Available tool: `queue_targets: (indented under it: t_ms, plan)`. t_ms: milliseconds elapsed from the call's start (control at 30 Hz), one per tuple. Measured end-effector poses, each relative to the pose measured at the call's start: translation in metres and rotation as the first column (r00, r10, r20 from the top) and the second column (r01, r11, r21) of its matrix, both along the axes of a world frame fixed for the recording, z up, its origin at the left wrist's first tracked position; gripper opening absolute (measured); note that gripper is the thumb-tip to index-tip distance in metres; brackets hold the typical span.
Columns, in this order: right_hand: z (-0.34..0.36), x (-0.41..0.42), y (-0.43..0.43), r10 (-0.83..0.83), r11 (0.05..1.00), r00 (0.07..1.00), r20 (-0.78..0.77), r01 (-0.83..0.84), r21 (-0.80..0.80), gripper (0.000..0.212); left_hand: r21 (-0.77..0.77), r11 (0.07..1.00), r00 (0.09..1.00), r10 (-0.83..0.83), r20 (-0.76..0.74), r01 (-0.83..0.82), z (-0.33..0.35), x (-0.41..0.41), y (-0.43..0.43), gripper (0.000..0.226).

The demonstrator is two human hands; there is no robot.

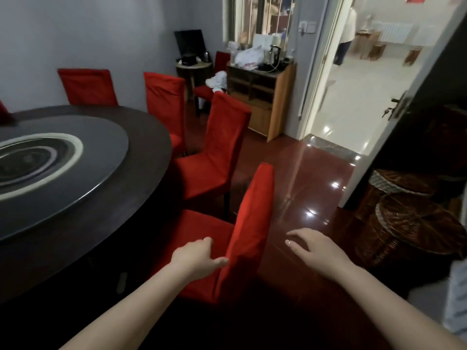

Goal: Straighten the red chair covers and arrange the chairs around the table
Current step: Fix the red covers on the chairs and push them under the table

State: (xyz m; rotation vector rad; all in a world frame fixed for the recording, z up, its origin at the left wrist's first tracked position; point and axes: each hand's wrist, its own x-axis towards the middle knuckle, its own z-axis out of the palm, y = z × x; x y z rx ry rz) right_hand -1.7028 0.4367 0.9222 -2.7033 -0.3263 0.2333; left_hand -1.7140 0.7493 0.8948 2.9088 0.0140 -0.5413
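A big round dark table (141, 137) with a glass turntable fills the left. Several chairs in red covers ring its right side. The nearest chair (252, 218) stands right below me, its back edge-on. My left hand (199, 256) touches the lower front of that chair's back, thumb against the red cover, fingers loosely curled. My right hand (313, 246) hovers open behind the chair back, fingers spread, touching nothing. A second covered chair (222, 142) stands just beyond, then a third (164, 102) and a fourth (88, 87) by the wall.
A wooden sideboard (278, 102) with a kettle and bags stands at the back. To its right an open door (429, 102) leads to a bright hallway where a person stands. Wicker baskets (409, 231) sit by the door on the glossy red floor (316, 173).
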Motion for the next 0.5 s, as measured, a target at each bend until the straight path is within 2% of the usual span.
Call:
queue_targets:
  t_ms: [200,300,367,500]
  plan:
    - [-0.001,0.074,0.011,0.1,0.995,0.995,-0.006,-0.1,0.004,0.045,-0.038,0.998,0.997,0.058,0.055,-0.056,0.026,0.075,-0.014,0.092]
    - [0.0,0.113,0.006,0.114,0.993,0.993,0.036,-0.114,0.016,0.045,-0.068,0.997,0.999,0.035,-0.025,-0.037,0.014,0.094,-0.043,0.098]
    - [-0.001,0.138,0.006,0.124,0.991,0.99,0.066,-0.127,0.035,0.041,-0.076,0.996,0.996,0.035,-0.081,-0.041,0.006,0.103,-0.061,0.094]
    - [-0.012,0.188,0.012,0.223,0.968,0.953,0.205,-0.242,0.072,0.027,-0.074,0.993,0.98,0.082,-0.184,-0.097,-0.015,0.11,-0.089,0.089]
